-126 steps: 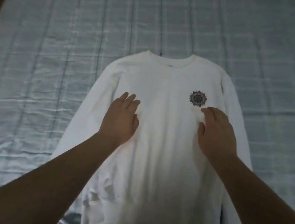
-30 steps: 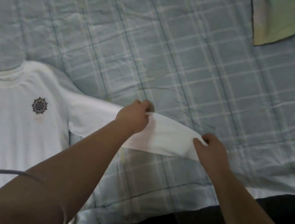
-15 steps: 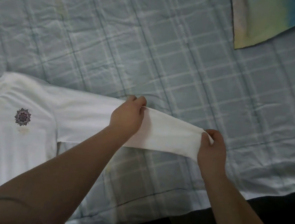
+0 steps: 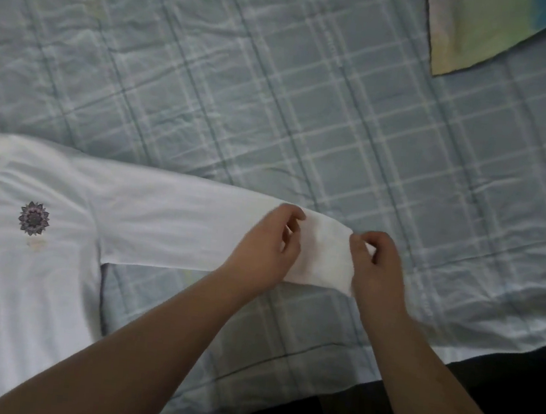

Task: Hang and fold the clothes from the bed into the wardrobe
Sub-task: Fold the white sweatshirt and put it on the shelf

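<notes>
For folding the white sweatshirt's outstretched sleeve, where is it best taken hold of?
Pinch the cuff, coming from its open end, where the right hand pinches it. The sleeve lies flat and straight, so its end edge is free to lift.

Bare forearms reach in from the near edge.
The left hand [image 4: 267, 243] and right hand [image 4: 378, 266], close together, each pinch the sleeve [image 4: 178, 223] with curled fingers.

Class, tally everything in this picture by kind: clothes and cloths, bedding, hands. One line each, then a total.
White sweatshirt: 1
Multicoloured cloth: 1
Checked bedcover: 1
Hands: 2, left hand and right hand, both pinching the sweatshirt's sleeve
Total: 5
</notes>
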Demonstrator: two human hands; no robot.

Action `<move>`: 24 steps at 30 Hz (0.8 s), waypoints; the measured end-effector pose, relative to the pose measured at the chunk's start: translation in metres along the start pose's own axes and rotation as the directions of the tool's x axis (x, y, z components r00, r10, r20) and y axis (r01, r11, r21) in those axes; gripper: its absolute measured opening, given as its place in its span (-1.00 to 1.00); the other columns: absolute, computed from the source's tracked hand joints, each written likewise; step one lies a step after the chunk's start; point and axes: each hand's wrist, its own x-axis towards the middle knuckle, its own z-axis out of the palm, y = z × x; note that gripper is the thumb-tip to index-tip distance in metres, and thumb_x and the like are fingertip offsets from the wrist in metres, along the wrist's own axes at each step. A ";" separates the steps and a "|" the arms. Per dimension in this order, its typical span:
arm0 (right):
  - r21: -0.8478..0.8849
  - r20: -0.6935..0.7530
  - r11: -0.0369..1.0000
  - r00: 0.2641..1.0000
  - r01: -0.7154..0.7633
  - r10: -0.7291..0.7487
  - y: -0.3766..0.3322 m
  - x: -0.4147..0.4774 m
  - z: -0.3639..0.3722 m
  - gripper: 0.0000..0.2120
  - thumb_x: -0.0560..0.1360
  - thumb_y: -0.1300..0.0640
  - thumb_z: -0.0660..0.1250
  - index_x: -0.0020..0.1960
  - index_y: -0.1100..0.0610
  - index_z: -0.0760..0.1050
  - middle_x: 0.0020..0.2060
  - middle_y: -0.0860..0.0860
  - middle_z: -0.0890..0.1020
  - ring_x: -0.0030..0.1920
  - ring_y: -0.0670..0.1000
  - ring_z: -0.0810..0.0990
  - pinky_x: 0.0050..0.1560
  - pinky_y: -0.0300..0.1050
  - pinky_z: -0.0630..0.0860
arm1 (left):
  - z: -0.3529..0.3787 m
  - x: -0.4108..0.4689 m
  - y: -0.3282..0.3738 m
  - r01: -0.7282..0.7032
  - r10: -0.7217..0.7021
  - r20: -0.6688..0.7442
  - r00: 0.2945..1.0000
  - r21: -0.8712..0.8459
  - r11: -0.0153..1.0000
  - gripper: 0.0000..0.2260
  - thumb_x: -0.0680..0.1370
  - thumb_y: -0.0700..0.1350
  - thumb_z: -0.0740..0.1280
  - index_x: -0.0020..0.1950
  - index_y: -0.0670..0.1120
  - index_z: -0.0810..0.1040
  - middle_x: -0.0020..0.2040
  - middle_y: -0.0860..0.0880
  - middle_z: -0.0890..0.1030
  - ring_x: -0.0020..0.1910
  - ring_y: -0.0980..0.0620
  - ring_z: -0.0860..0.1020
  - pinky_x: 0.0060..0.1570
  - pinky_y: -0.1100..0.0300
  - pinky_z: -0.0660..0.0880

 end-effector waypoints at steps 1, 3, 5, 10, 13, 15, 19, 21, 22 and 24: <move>0.106 0.095 0.994 0.995 -0.024 0.014 -0.006 -0.008 0.007 -0.82 0.51 -0.07 0.28 -0.12 0.04 0.50 -0.36 -0.02 0.56 -0.35 -0.05 0.52 -0.39 -0.20 0.45 | 0.001 -0.009 0.005 0.045 -0.037 0.069 0.997 -0.131 0.990 -0.86 0.59 -0.08 0.26 0.14 0.04 0.50 -0.05 0.09 0.59 -0.12 0.12 0.55 -0.05 0.17 0.50; 0.258 0.255 0.962 0.967 -0.090 0.022 -0.014 -0.019 0.021 -0.78 0.59 -0.01 0.21 -0.09 0.08 0.55 -0.33 0.15 0.59 -0.40 0.03 0.53 -0.42 -0.08 0.49 | -0.003 -0.022 0.011 0.170 -0.131 0.129 0.983 -0.374 0.912 -0.80 0.62 0.06 0.19 0.09 0.01 0.54 -0.06 0.01 0.64 -0.08 -0.01 0.62 -0.02 0.08 0.58; 0.350 0.323 0.922 0.945 -0.165 0.047 -0.022 -0.026 0.036 -0.72 0.65 0.09 0.13 -0.04 0.15 0.58 -0.23 0.20 0.64 -0.39 0.06 0.55 -0.39 -0.06 0.51 | -0.015 -0.032 0.009 0.316 -0.278 0.155 0.948 -0.565 0.762 -0.67 0.63 0.13 0.13 0.11 -0.06 0.55 -0.02 -0.11 0.66 -0.03 -0.14 0.66 -0.02 -0.07 0.63; 0.437 0.493 0.825 0.862 -0.358 0.113 -0.036 -0.046 0.079 -0.70 0.67 0.14 0.09 0.13 0.26 0.55 0.04 0.25 0.67 -0.24 0.09 0.62 -0.31 -0.11 0.54 | -0.054 -0.055 -0.032 0.367 -0.391 0.138 0.910 -0.705 0.607 -0.83 0.62 -0.10 0.34 0.19 -0.08 0.48 0.02 -0.13 0.61 -0.07 -0.02 0.65 -0.05 -0.05 0.63; 0.401 0.469 0.874 0.881 -0.274 0.062 -0.043 -0.067 0.115 -0.72 0.67 0.21 0.08 0.11 0.27 0.55 -0.01 0.26 0.67 -0.24 0.08 0.62 -0.30 -0.13 0.54 | -0.078 -0.069 -0.067 0.332 -0.463 -0.018 0.886 -0.672 0.662 -0.80 0.57 -0.32 0.31 0.11 -0.06 0.51 -0.01 -0.15 0.61 -0.09 0.01 0.60 -0.03 0.00 0.57; 0.220 0.340 0.975 0.935 0.022 -0.098 -0.046 -0.083 0.142 -0.73 0.64 0.30 0.12 0.05 0.14 0.59 -0.08 0.12 0.70 -0.22 0.02 0.62 -0.24 -0.12 0.55 | -0.105 -0.081 -0.091 0.327 -0.509 -0.124 0.852 -0.633 0.702 -0.78 0.54 -0.32 0.29 0.04 -0.02 0.55 -0.06 -0.08 0.65 -0.14 0.03 0.59 -0.08 0.06 0.55; -0.442 0.357 0.584 0.731 0.681 -0.582 -0.047 -0.117 0.197 -0.67 0.56 0.21 0.20 0.29 0.06 0.54 0.24 -0.06 0.59 0.25 0.03 0.52 0.36 -0.18 0.33 | -0.181 -0.120 -0.152 0.320 -0.548 -0.260 0.795 -0.588 0.743 -0.84 0.48 -0.21 0.24 -0.08 0.03 0.54 -0.22 0.08 0.62 -0.24 0.06 0.57 -0.22 0.10 0.51; -0.525 0.512 0.357 0.621 0.773 -0.593 -0.049 -0.135 0.233 -0.56 0.57 0.13 0.16 0.44 0.11 0.41 0.44 0.04 0.44 0.48 0.09 0.31 0.51 -0.07 0.14 | -0.224 -0.143 -0.185 0.293 -0.554 -0.345 0.758 -0.578 0.761 -0.88 0.47 -0.14 0.20 -0.08 0.03 0.50 -0.24 0.03 0.58 -0.27 0.04 0.53 -0.24 0.06 0.49; -0.551 0.558 0.290 0.604 0.782 -0.569 -0.050 -0.146 0.254 -0.52 0.59 0.09 0.13 0.50 0.09 0.34 0.50 0.06 0.34 0.54 0.09 0.20 0.54 0.02 0.09 | -0.246 -0.156 -0.202 0.277 -0.552 -0.392 0.736 -0.569 0.774 -0.87 0.45 -0.09 0.17 -0.08 0.03 0.48 -0.23 0.02 0.57 -0.28 0.06 0.52 -0.25 0.09 0.47; -0.586 0.616 0.194 0.587 0.787 -0.525 -0.051 -0.168 0.299 -0.49 0.62 0.02 0.07 0.57 0.06 0.22 0.57 0.06 0.18 0.59 0.08 0.05 0.56 0.12 0.02 | -0.291 -0.179 -0.237 0.258 -0.548 -0.468 0.694 -0.548 0.795 -0.84 0.41 -0.03 0.10 -0.09 0.06 0.44 -0.23 0.06 0.55 -0.33 0.23 0.50 -0.36 0.24 0.42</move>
